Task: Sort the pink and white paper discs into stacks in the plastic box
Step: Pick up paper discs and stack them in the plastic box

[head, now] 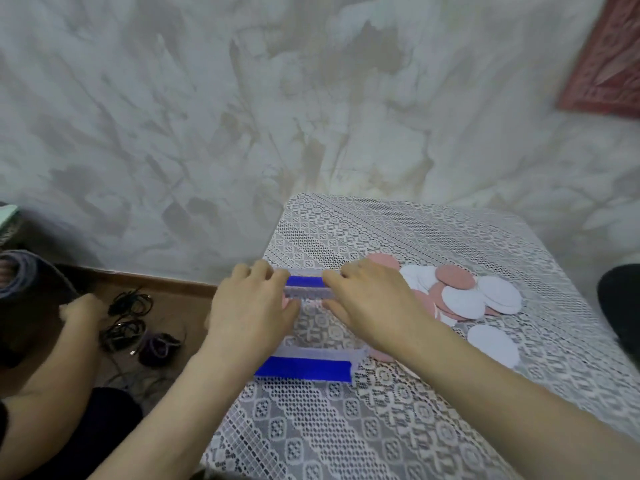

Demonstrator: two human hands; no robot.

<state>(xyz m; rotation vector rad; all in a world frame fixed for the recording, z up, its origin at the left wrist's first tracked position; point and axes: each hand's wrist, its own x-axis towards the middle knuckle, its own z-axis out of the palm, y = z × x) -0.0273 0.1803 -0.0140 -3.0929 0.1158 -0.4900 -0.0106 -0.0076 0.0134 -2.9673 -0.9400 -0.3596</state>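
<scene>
Left hand (252, 306) and right hand (370, 299) grip the box (317, 355) (clear, blue latches), fingers curled over its far rim; discs (464, 294) lie right of it.

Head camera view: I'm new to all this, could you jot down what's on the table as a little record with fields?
Box: clear plastic box with blue clasps, on the lace tablecloth
Left: left hand on the box's left side, fingers curled at its far edge
Right: right hand on its right side, likewise
Discs: loose pile of pink and white paper discs right of the box, unsorted
Floor: dark cables left of the table
</scene>
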